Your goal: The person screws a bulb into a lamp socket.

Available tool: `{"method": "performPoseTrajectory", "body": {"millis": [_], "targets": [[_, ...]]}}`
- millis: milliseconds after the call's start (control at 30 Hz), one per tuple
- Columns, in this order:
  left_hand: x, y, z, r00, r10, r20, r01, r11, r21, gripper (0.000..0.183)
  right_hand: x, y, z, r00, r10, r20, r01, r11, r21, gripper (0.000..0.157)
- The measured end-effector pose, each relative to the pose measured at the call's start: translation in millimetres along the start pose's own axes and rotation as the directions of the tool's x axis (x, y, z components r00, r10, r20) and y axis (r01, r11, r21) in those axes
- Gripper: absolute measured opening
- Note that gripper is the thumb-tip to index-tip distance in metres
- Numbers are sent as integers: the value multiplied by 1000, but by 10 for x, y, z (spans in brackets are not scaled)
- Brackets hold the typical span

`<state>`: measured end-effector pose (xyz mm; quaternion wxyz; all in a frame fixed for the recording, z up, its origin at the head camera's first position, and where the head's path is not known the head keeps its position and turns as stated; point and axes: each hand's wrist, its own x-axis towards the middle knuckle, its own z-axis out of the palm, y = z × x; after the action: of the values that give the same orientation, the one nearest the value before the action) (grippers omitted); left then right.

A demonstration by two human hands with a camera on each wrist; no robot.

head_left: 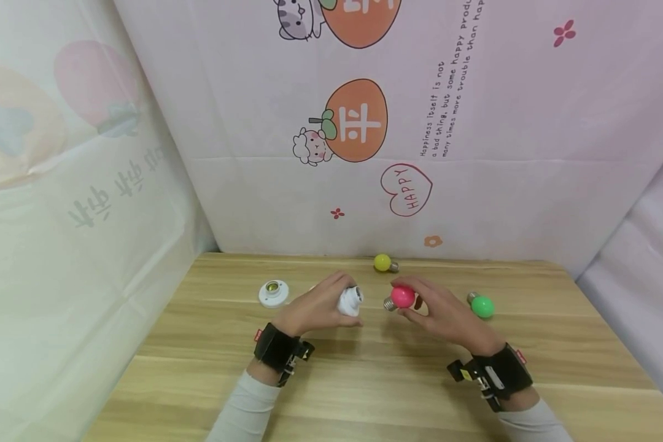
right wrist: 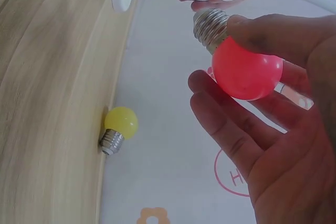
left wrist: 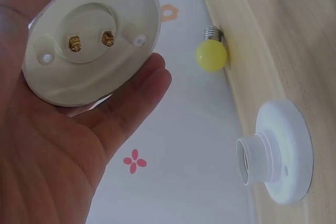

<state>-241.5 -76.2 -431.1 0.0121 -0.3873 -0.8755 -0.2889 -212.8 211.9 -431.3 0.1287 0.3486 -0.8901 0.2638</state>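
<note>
Wooden table (head_left: 364,380) is running off-frame; left grip (head_left: 323,307) is holding, partly hiding, one white socket (head_left: 350,301); right grip (head_left: 442,311), part-curled, is pinching a red bulb (head_left: 403,297).

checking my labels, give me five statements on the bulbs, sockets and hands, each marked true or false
1. The left hand holds a white round-based lamp socket. True.
2. A round yellow bulb lies on the wood-grain table. True.
3. The right hand holds the yellow bulb. False: it holds a round metal-based pink-red bulb.
4. The pink-red bulb is screwed into the held socket. False: the two are apart.
5. A second white lamp socket rests on the table. True.
</note>
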Motion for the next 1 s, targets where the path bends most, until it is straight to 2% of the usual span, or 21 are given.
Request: {"method": "performPoseTrajectory", "body": {"millis": [200, 333, 633, 1000], "targets": [[6, 17, 11, 1000, -21, 20, 21, 1000, -5, 58, 12, -16, -3, 999, -33, 3, 33, 999, -6, 48], [6, 41, 12, 1000, -18, 25, 18, 1000, 4, 58, 12, -26, -5, 998, -54, -12, 54, 999, 1, 52], [10, 87, 19, 999, 6, 43, -8, 999, 46, 58, 21, -62, 11, 997, -75, -16, 76, 997, 29, 60], [29, 91, 72, 997, 54, 56, -56, 998, 26, 55, 38, -73, 39, 994, -101, -35, 102, 994, 48, 62]]}}
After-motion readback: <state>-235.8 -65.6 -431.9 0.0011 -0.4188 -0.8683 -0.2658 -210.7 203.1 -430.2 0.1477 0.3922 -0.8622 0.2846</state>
